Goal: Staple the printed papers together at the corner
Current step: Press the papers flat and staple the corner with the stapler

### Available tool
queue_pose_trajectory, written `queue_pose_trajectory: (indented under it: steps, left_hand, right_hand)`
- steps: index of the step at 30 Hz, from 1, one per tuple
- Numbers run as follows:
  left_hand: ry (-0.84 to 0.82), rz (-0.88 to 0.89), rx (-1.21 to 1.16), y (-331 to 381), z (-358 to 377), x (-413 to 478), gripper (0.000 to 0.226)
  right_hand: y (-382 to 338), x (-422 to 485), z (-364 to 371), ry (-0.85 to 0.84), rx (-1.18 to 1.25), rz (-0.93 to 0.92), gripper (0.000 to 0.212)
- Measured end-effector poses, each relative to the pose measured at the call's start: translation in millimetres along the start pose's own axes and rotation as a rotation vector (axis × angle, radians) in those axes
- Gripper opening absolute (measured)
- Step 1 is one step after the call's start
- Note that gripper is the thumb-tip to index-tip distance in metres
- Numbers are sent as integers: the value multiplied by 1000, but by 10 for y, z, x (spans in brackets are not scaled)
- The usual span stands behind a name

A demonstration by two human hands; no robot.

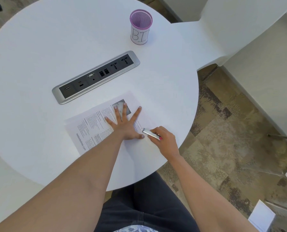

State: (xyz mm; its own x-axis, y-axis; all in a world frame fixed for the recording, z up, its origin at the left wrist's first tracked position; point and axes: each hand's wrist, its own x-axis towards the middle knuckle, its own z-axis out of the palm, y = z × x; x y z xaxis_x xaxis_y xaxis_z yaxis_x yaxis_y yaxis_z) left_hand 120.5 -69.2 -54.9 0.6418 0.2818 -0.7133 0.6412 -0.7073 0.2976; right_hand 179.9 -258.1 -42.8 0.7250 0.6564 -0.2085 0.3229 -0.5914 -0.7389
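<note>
The left hand [125, 127] lies flat, fingers spread, pinning the papers [96, 128] to the table [39, 64], while the right hand [164, 139] grips the stapler [150, 133], its length aimed at their near-right corner.

The round white table [39, 56] carries three items. A silver power and data strip [96, 77] is set into its centre, lying diagonally. A purple mesh cup [140, 26] (its white label reads "BI") stands upright near the far edge. The printed papers [96, 128] lie flat just beside the strip, toward the near edge.
</note>
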Motion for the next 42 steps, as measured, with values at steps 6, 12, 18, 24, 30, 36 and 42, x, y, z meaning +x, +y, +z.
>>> queue_pose_trajectory:
  steps: [6, 12, 18, 24, 30, 36, 42]
  left_hand:
    - [16, -6, 8, -14, 27, 26, 127]
    - [19, 28, 72, -8, 34, 18, 126]
    - [9, 215, 345, 92, 37, -5, 123]
    - [82, 376, 533, 144, 73, -78, 108]
    - [229, 386, 384, -4, 272, -251, 88]
    - [279, 292, 224, -152, 423, -449, 71]
    - [231, 234, 82, -69, 490, -576, 70]
  right_hand:
    - [4, -143, 54, 194, 115, 102, 7]
    - [67, -217, -41, 230, 89, 106, 6]
    - [145, -222, -128, 137, -25, 115, 9]
    - [143, -256, -116, 80, 10, 185, 11]
    - [99, -307, -76, 165, 40, 371, 19]
    - [38, -234, -57, 79, 90, 488, 8]
    - [-114, -180, 9, 145, 179, 645, 42]
